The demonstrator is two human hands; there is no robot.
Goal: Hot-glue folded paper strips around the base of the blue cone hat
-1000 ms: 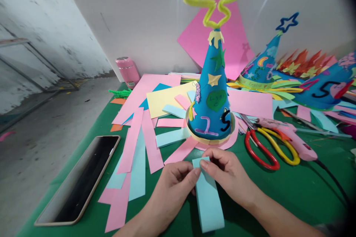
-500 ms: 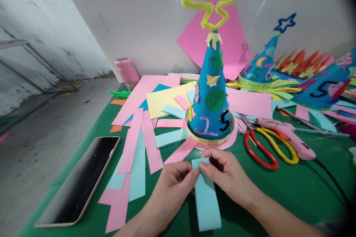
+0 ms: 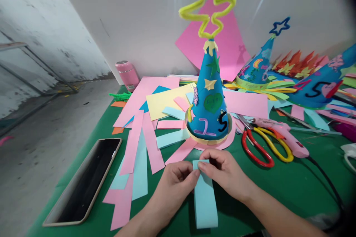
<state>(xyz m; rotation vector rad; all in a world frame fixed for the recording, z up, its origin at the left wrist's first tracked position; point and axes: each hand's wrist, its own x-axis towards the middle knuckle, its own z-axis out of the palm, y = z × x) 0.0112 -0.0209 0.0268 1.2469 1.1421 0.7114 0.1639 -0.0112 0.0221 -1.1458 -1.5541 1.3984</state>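
Observation:
A light blue paper strip (image 3: 205,203) lies lengthwise on the green table (image 3: 292,185) in front of me. My left hand (image 3: 174,185) and my right hand (image 3: 224,174) both pinch its far end with thumb and fingertips. Just beyond stands a blue cone party hat (image 3: 210,107) with stars, a green heart, the digits 2 and 5, and a yellow pipe-cleaner star (image 3: 207,7) on top. Pink and light blue strips (image 3: 144,144) fan out from its base.
A phone (image 3: 85,181) lies at the left table edge. Red and yellow scissors (image 3: 264,148) and a pink glue gun (image 3: 283,137) lie to the right. More decorated hats (image 3: 278,70) and paper sheets crowd the back. A pink bottle (image 3: 128,74) stands at the wall.
The view has tipped slightly, so the hat's star top shows fully. My hands keep the same pinch on the strip's far end; the strip's near end has shifted a little.

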